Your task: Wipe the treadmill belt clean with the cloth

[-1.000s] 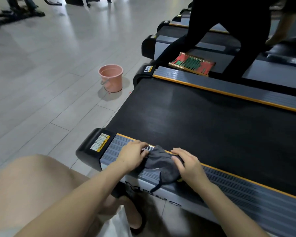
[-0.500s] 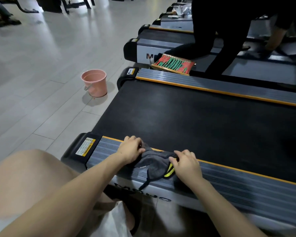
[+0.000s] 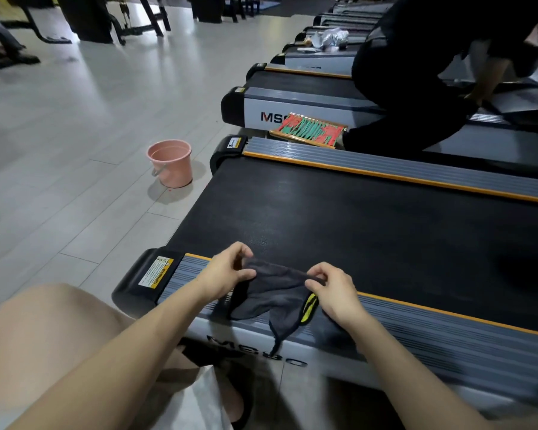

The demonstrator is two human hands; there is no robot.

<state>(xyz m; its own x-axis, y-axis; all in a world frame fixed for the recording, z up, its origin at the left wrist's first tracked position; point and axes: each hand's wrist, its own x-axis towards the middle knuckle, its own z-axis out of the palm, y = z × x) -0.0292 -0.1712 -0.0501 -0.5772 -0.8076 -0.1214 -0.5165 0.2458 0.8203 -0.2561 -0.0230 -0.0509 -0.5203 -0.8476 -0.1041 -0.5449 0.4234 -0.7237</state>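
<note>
Here the black treadmill belt (image 3: 354, 231) fills the frame's right; a pink bucket (image 3: 171, 162) stands left of centre; at lower centre the grey cloth (image 3: 271, 293) hangs over the near rail, left hand (image 3: 227, 268) and right hand (image 3: 333, 290) each pinching its top edge

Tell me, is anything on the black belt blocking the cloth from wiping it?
Nothing visible is. Both hands, left and right, pinch the cloth over the near side rail, right at the edge of the belt, and the belt surface in view is bare. The bucket stands off on the floor.
</note>
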